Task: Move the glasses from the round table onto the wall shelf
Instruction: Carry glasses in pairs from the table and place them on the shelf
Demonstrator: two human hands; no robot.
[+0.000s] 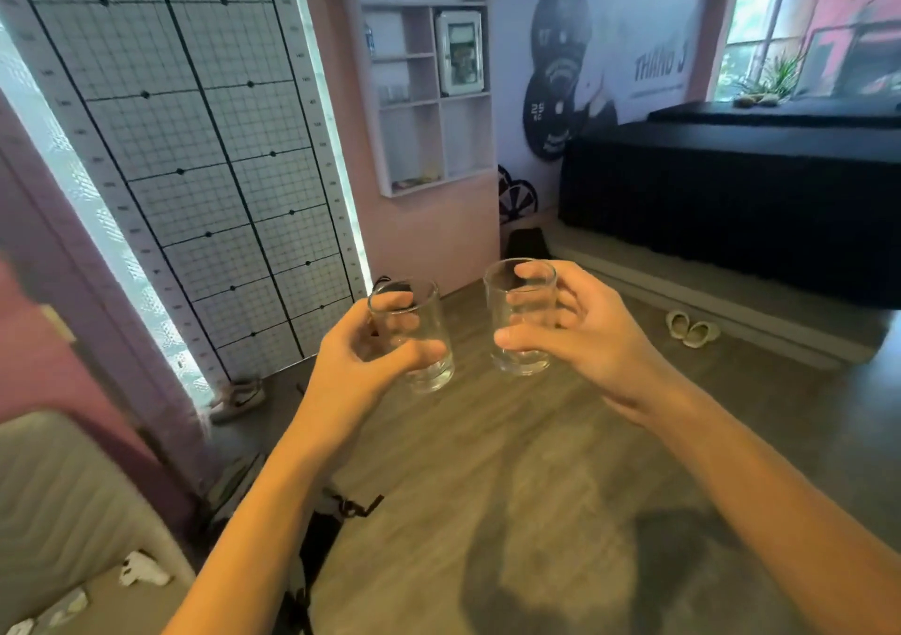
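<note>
Our left hand (361,356) curls its fingers and thumb round a glass (425,313); our right hand (587,337) grips a second glass (502,304). Both stand upright, side by side in the air over the floor (487,444), well apart from the wall shelf (436,103).

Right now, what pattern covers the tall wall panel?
The wall panel has a black grid on white; head view.

Gripping a clear glass (420,329) in the left hand (351,366), fingers curled round it; gripping a second glass (507,293) in the right hand (595,342). Both upright, near each other, apart, above wooden floor (487,439). Facing white wall shelf (435,137); black bench (731,205) at right.
</note>
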